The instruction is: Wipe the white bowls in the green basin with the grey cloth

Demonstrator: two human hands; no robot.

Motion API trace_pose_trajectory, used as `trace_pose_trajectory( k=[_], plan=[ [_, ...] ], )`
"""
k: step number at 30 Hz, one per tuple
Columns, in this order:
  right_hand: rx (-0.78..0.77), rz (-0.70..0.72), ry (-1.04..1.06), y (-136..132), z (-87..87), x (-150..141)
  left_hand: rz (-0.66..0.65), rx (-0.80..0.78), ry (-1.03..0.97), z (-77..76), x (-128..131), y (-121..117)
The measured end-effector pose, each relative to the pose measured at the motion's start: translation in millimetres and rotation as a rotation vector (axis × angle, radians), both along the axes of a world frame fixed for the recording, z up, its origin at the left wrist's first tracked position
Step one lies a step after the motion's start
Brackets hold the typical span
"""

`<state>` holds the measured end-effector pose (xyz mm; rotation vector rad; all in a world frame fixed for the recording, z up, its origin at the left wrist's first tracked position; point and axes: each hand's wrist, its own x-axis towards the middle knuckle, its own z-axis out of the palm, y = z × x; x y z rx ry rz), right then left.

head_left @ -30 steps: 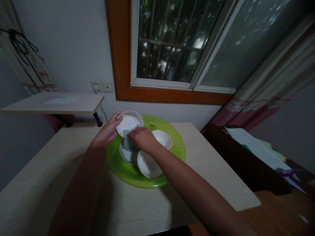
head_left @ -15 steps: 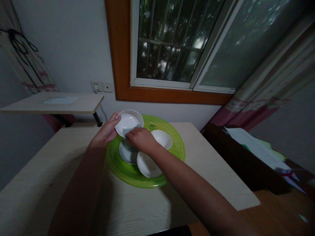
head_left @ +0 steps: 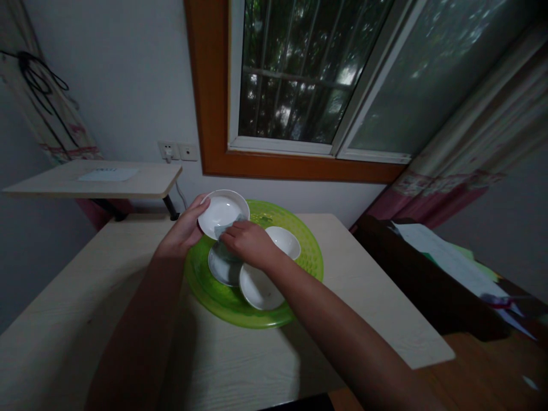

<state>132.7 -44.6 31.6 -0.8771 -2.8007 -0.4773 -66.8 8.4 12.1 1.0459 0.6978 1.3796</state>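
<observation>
My left hand [head_left: 187, 224] grips a white bowl [head_left: 220, 210] by its left rim, thumb over the edge, and holds it tilted towards me above a green tray [head_left: 252, 319]. Pinched in my right hand [head_left: 248, 242] is a pale grey-green cloth [head_left: 223, 228], pressed against the lower right rim of that bowl; part of it hangs below. Underneath, on the tray, lie a white dish [head_left: 220, 271] at the left, another white bowl [head_left: 259, 291] at the front and a third white bowl [head_left: 286, 241] at the right. My right hand and forearm partly cover them.
The tray rests on a pale wooden table [head_left: 363, 285]. A raised shelf [head_left: 154, 182] on black legs stands at the back left, with a paper label on it. Behind are a wall socket [head_left: 169, 150] and a window. Papers [head_left: 449, 254] lie on dark furniture to the right.
The view has shifted very slightly. My right hand with the cloth has moved only a little at the bowl's rim; my left hand keeps its hold.
</observation>
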Motion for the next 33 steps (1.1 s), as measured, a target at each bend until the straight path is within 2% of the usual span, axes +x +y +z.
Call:
trace_pose_trajectory(
  k=[7, 13, 19, 24, 28, 33],
  plan=[
    [-0.013, 0.036, 0.064, 4.7, 4.0, 11.3, 0.070, -0.016, -0.031, -2.7, -2.3, 2.2],
    [-0.016, 0.027, 0.073, 4.7, 3.3, 10.9, 0.018, -0.036, -0.014, 3.8, -1.3, -1.9],
    [-0.101, 0.006, 0.108, -2.5, 1.2, 2.7, -0.004, -0.030, 0.002, 0.4, -0.9, -2.2],
    [-0.171, -0.010, 0.155, -6.1, -9.1, -9.7, -0.006, -0.056, 0.033, -1.5, 0.0, -2.5],
    [-0.160, 0.006, 0.191, -4.1, -22.4, -14.3, -0.051, -0.067, 0.105, -1.0, 0.3, -6.2],
    [-0.129, -0.079, 0.195, -6.1, -27.6, -17.1, -0.085, -0.123, 0.147, 3.5, 3.4, -11.8]
  ],
)
